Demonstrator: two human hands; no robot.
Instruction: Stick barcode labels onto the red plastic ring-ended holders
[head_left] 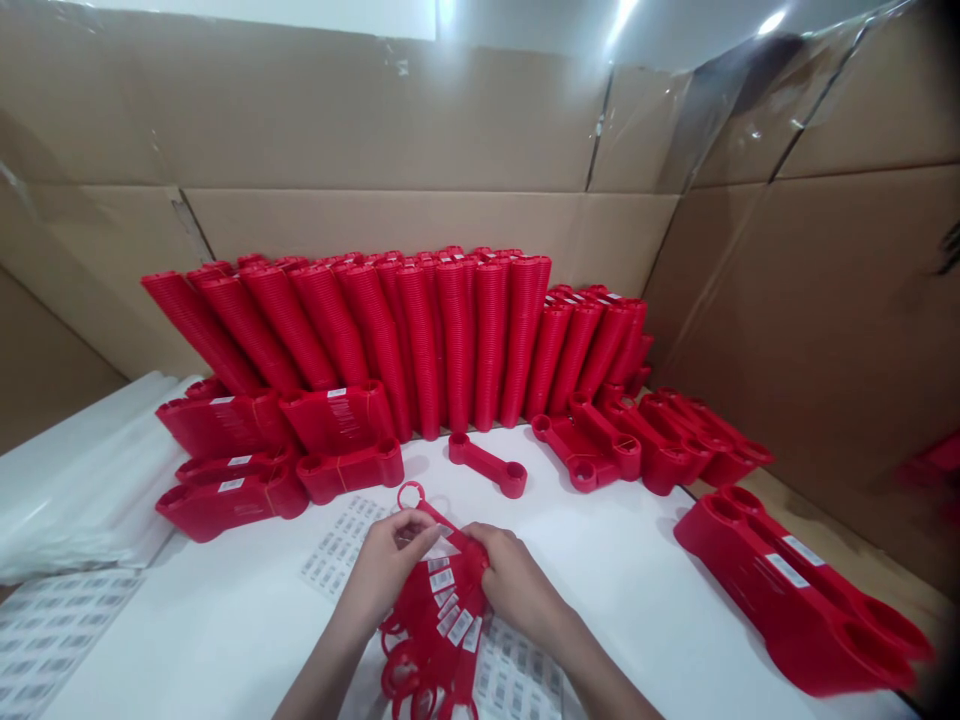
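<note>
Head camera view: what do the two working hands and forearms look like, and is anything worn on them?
Both the left hand and the right hand are bare, with no gloves. The forearms are bare too, with no sleeve in view up to the picture's lower edge. No watch, bracelet or ring shows. Nail details are too small to tell.

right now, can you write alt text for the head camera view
Two bare hands, left and right, hold a fan of red plastic pieces with white barcode labels over a white table. Behind them, tall stacks of similar red pieces stand before cardboard walls.
</note>
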